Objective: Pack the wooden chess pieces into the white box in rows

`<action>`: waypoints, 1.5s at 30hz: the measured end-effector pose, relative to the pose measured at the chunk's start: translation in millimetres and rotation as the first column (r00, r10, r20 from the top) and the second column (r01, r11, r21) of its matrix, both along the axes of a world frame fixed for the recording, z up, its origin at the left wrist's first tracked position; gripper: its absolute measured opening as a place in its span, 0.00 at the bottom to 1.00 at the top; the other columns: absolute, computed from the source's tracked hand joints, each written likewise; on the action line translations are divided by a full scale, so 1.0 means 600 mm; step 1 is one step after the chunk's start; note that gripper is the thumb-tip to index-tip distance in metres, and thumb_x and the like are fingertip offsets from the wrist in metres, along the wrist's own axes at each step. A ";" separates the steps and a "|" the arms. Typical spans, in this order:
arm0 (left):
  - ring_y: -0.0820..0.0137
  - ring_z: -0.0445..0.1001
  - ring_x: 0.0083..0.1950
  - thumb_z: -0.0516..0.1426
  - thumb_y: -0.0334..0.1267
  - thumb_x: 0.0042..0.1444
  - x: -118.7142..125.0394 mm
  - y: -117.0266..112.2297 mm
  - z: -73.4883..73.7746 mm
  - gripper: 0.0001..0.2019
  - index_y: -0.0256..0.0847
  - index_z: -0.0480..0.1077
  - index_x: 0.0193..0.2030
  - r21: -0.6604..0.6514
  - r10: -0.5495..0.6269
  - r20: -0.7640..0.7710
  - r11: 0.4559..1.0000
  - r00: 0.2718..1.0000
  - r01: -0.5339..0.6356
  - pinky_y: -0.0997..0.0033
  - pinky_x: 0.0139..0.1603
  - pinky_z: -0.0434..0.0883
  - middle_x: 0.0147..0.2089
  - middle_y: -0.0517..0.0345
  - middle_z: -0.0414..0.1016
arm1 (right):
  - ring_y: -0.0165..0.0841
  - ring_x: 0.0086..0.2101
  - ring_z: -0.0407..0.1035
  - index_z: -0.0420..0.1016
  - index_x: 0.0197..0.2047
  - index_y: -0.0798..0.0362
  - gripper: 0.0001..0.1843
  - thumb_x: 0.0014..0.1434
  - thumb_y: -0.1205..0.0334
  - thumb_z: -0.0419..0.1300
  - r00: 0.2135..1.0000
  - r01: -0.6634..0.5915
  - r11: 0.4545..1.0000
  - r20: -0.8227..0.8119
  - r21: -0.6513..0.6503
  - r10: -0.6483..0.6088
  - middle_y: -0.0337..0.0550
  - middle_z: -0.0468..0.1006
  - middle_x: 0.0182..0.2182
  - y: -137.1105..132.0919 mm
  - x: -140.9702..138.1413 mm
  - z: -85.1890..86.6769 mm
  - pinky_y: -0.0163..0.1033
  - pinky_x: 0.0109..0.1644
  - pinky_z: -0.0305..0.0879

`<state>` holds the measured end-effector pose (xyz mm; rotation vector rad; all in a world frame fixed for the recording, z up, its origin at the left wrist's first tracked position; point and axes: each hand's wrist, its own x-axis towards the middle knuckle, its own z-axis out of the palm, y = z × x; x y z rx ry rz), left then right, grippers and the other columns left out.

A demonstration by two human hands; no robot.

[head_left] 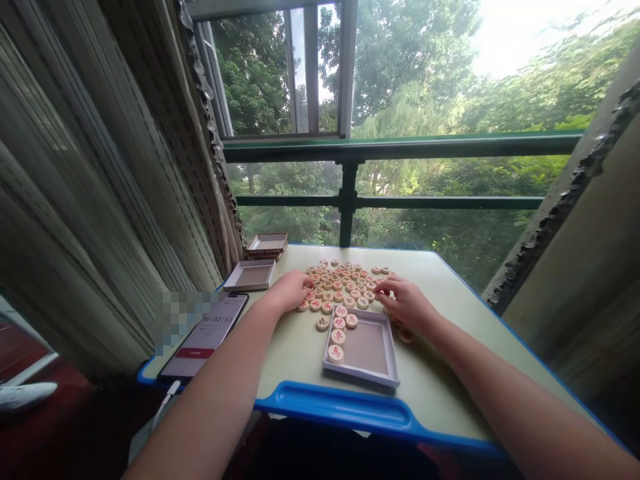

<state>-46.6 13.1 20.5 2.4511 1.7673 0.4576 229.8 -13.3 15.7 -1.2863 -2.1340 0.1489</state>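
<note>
Many round wooden Chinese chess pieces [339, 296] with red and dark characters lie spread over the table's middle. My left hand [293, 291] is at the left edge of the spread, its fingertips closed on a Chinese chess piece [310, 284]. At the right edge, my right hand [400, 295] has thumb and fingers pinched together; whatever they hold is too small to make out. Nearer me sits a shallow pale box tray [395, 357]. Several pieces [338, 337] line its left side, with another beside them. One loose piece [323, 323] lies left of the tray.
A phone [205, 337] showing a timer lies at the left edge, with a white cable [165, 403] by it. Another shallow box [250, 274] and a stacked box [267, 243] stand back left. The table [295, 353] has a blue rim. Curtains flank the window and green railing [410, 147].
</note>
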 end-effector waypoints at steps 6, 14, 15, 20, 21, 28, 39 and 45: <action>0.61 0.72 0.50 0.52 0.26 0.48 -0.025 0.006 0.002 0.22 0.40 0.72 0.51 -0.005 0.058 0.042 0.998 0.997 -0.058 0.70 0.50 0.67 0.52 0.49 0.73 | 0.35 0.33 0.66 0.78 0.31 0.53 0.09 0.54 0.66 0.55 0.999 -0.043 0.996 0.005 0.078 0.042 0.44 0.76 0.27 0.000 0.007 0.003 0.41 0.41 0.63; 0.63 0.74 0.46 0.54 0.32 0.47 -0.030 0.001 0.008 0.20 0.39 0.72 0.50 -0.156 0.049 0.134 0.987 0.990 -0.028 0.71 0.45 0.70 0.51 0.51 0.75 | 0.38 0.39 0.68 0.80 0.36 0.53 0.12 0.53 0.67 0.55 0.978 0.204 0.977 0.029 0.058 -0.205 0.49 0.75 0.38 0.010 0.014 -0.007 0.45 0.47 0.63; 0.63 0.74 0.46 0.55 0.34 0.47 -0.026 -0.001 0.011 0.19 0.39 0.73 0.48 -0.162 0.019 0.126 0.987 0.992 0.002 0.70 0.46 0.70 0.50 0.51 0.75 | 0.37 0.39 0.68 0.80 0.36 0.53 0.14 0.54 0.68 0.53 0.970 0.244 0.967 -0.012 0.079 -0.243 0.48 0.75 0.38 0.010 0.017 -0.004 0.43 0.48 0.64; 0.61 0.74 0.43 0.58 0.49 0.46 -0.007 -0.011 0.021 0.17 0.42 0.76 0.39 -0.210 -0.118 0.058 0.969 0.991 0.128 0.69 0.40 0.70 0.44 0.52 0.75 | 0.38 0.43 0.69 0.79 0.42 0.54 0.15 0.55 0.66 0.53 0.917 0.397 0.918 0.059 -0.016 -0.395 0.50 0.76 0.42 0.005 0.024 0.011 0.41 0.51 0.61; 0.61 0.74 0.42 0.58 0.49 0.46 -0.005 -0.012 0.022 0.17 0.43 0.76 0.39 -0.209 -0.122 0.045 0.969 0.992 0.129 0.69 0.38 0.70 0.43 0.52 0.75 | 0.39 0.43 0.69 0.79 0.42 0.54 0.15 0.55 0.65 0.53 0.917 0.391 0.919 0.113 -0.057 -0.383 0.50 0.76 0.42 0.004 0.023 0.011 0.41 0.51 0.61; 0.63 0.72 0.45 0.53 0.43 0.53 0.020 -0.015 0.010 0.15 0.41 0.76 0.41 -0.013 -0.093 0.028 0.996 0.995 0.093 0.66 0.48 0.68 0.46 0.51 0.74 | 0.39 0.44 0.68 0.79 0.39 0.53 0.14 0.57 0.62 0.53 0.957 0.231 0.968 0.203 -0.098 -0.207 0.47 0.78 0.41 0.000 0.008 0.000 0.41 0.49 0.62; 0.57 0.59 0.62 0.49 0.54 0.57 0.072 0.010 -0.028 0.24 0.44 0.68 0.55 0.035 -0.181 -0.004 0.983 0.984 0.181 0.55 0.62 0.57 0.62 0.52 0.64 | 0.38 0.43 0.69 0.78 0.44 0.51 0.15 0.55 0.67 0.55 0.965 0.111 0.979 0.256 -0.171 -0.064 0.47 0.76 0.44 0.051 -0.030 0.060 0.40 0.49 0.63; 0.60 0.67 0.55 0.52 0.48 0.56 0.081 0.037 -0.010 0.18 0.43 0.72 0.48 0.035 -0.113 0.011 0.993 0.994 0.113 0.60 0.57 0.63 0.54 0.51 0.71 | 0.40 0.47 0.67 0.76 0.47 0.52 0.16 0.55 0.64 0.57 0.942 0.023 0.988 0.334 -0.154 0.030 0.48 0.74 0.48 0.134 -0.060 0.049 0.42 0.52 0.62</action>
